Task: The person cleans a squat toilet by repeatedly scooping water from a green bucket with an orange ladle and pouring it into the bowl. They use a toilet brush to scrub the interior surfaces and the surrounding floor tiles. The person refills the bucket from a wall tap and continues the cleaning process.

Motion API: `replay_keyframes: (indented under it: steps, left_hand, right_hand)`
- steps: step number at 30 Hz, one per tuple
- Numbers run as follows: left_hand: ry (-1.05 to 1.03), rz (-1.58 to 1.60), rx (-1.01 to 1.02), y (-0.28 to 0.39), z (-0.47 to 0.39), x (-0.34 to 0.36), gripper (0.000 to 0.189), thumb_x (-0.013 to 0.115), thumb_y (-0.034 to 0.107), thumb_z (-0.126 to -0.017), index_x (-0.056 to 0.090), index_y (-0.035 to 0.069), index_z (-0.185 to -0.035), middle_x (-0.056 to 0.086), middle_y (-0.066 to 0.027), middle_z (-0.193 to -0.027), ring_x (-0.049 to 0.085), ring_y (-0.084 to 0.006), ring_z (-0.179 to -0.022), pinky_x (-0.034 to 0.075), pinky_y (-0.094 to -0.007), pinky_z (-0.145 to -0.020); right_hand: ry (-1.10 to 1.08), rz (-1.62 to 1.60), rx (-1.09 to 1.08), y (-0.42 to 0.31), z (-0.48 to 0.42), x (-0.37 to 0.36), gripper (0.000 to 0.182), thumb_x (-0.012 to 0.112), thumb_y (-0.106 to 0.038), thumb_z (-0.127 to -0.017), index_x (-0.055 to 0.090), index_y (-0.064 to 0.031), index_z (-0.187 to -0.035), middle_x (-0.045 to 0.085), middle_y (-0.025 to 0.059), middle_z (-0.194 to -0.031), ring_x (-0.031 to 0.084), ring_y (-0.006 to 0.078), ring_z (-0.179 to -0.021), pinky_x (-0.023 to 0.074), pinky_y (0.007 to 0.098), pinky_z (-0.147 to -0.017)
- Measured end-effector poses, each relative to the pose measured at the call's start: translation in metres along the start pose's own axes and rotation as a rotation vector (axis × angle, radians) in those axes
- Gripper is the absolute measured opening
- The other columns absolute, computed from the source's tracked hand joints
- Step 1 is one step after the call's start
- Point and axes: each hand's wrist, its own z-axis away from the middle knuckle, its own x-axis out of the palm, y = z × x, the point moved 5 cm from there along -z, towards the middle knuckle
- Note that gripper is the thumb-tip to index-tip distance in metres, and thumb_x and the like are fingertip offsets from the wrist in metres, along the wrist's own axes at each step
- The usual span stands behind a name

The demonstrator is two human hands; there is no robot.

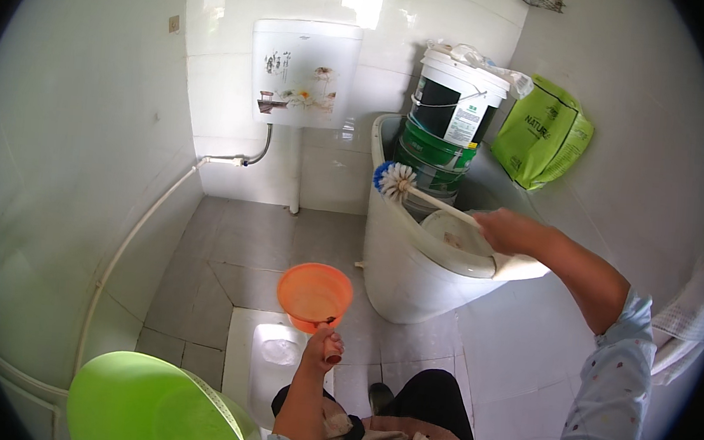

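My left hand [321, 349] is closed around the handle of an orange plastic water dipper [314, 288], holding it at the far edge of a white squat toilet pan [243, 329]. A small dark mark shows where handle and bowl meet. Off to the right, my right hand [506, 231] grips the pale handle of a toilet brush [437, 202]. The brush points left, and its round head of white and blue bristles [395, 181] is over the near-left rim of a white bathtub [409, 286]. Whether the bristles touch the rim I cannot tell.
Stacked buckets [453, 116] stand in the tub, with a green bag [542, 132] behind. A large green plastic tub [145, 408] fills the lower left. The cistern [304, 73] hangs on the back wall; a white pipe [131, 233] runs along the left wall.
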Motion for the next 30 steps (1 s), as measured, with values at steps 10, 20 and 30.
replay_keyframes:
  steps: [10, 20, 30]
  left_hand:
    - [-0.023, -0.066, -0.03, -0.004, -0.021, 0.002, 0.009, 0.055, 0.014, -0.081, 0.046, 0.012, -0.081, 0.05, -0.0009, -0.065, 0.051, -0.0152, -0.054, 0.047, -0.0292, -0.049]
    - [0.029, -0.059, -0.066, -0.006, -0.021, 0.013, 0.016, 0.054, 0.01, -0.08, 0.042, 0.011, -0.09, 0.05, -0.0041, -0.067, 0.052, -0.0176, -0.054, 0.047, -0.0306, -0.047]
    - [0.041, -0.102, -0.032, -0.004, -0.033, 0.012, 0.014, 0.055, 0.011, -0.079, 0.043, 0.01, -0.087, 0.049, -0.0037, -0.065, 0.051, -0.0169, -0.053, 0.046, -0.0295, -0.045]
  right_hand:
    - [0.111, -0.067, 0.065, 0.005, -0.139, 0.009, 0.023, 0.044, -0.017, -0.088, 0.057, 0.0013, -0.093, 0.06, 0.0223, -0.091, 0.06, 0.0364, -0.085, 0.0481, 0.0441, -0.074]
    - [0.093, -0.091, 0.275, 0.017, -0.283, -0.002, 0.019, 0.049, -0.006, -0.083, 0.055, 0.0048, -0.097, 0.06, 0.0257, -0.098, 0.063, 0.0354, -0.083, 0.0513, 0.0411, -0.063]
    - [0.069, -0.087, 0.155, 0.005, -0.226, 0.019, 0.021, 0.046, -0.013, -0.085, 0.055, 0.0021, -0.097, 0.061, 0.0246, -0.09, 0.062, 0.0366, -0.076, 0.051, 0.0438, -0.062]
